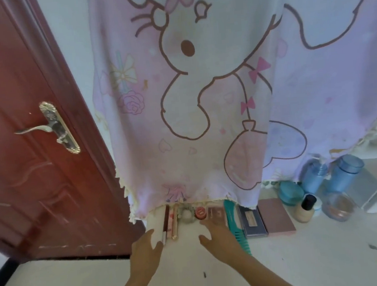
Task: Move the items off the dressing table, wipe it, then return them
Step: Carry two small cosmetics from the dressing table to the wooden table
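Reaching toward 12 o'clock across the white dressing table [307, 258], left hand [146, 249] and right hand [218, 235] side by side at 6 o'clock of the view.

Left hand: fingers straight and spread wide, holding nothing. Thumb tip just beside the near ends of the slim tubes [170, 222]; contact cannot be told.

Right hand: fingers straight, loosely spread, empty. Tips at the near edge of the small palette [216, 212], teal comb [233, 221] just at 3 o'clock of the hand.

Items on the table in one row along its far edge, under the hem of a pink cartoon cloth [201, 96]. From 9 o'clock to 3 o'clock: slim tubes, ringed round compact [186, 215], red pot [200, 213], small palette, teal comb, dark case [252, 220], pink palette [278, 217].

Farther toward 3 o'clock: teal jar [291, 193], foundation bottle [306, 207], clear glass jar [339, 207], with two blue bottles [345, 172] behind at 2 o'clock.

Red-brown door [26, 179] with metal handle [47, 127] at 9 o'clock.
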`<state>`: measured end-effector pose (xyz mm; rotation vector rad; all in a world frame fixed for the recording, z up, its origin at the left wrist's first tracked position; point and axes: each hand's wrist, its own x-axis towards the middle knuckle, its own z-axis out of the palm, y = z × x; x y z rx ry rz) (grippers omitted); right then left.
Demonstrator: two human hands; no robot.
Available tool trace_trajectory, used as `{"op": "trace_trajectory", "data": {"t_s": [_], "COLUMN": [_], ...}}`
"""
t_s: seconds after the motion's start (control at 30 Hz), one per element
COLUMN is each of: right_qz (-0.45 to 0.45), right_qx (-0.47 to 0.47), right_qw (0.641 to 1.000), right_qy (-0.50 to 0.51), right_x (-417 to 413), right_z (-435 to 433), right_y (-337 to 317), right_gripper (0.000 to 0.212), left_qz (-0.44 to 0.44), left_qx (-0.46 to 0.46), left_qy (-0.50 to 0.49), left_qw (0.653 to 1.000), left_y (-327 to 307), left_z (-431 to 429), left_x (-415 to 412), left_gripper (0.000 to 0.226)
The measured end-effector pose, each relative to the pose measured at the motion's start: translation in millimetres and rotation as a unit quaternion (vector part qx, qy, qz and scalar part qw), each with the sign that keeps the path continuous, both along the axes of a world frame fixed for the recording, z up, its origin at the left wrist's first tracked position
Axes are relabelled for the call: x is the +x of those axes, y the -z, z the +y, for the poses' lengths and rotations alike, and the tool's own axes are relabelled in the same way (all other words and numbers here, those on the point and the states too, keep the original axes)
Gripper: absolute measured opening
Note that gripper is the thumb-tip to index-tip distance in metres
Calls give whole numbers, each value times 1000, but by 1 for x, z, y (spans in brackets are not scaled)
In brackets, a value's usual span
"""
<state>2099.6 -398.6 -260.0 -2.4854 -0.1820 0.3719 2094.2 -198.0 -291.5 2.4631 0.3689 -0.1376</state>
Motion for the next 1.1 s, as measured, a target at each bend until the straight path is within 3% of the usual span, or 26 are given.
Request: {"op": "trace_trajectory", "data": {"t_s": [0.13,0.33,0.53,0.73,0.97,1.1], "right_qz": [11,3,-15,-26,32,28], "right_qx": [-6,-9,-55,-84,-122,-150], "right_qw": [1000,1000,998,996,991,987], "right_qy": [-2,21,27,35,38,52], "right_x": [8,20,41,55,72,73], "right_z": [7,22,40,61,82,86], "right_y": [14,16,21,32,61,68], "right_gripper": [48,45,43,48,63,49], "left_qz": [34,43,69,55,68,68], "left_qx": [-31,16,4,25,58,70], "left_qy": [-29,50,71,71,75,82], "left_qw": [999,998,995,996,993,992], "left_y": [18,18,24,35,39,40], "left_z": [1,0,9,10,8,11], "left_x": [13,39,51,47,51,55], "left_gripper": [46,47,51,50,53,53]}}
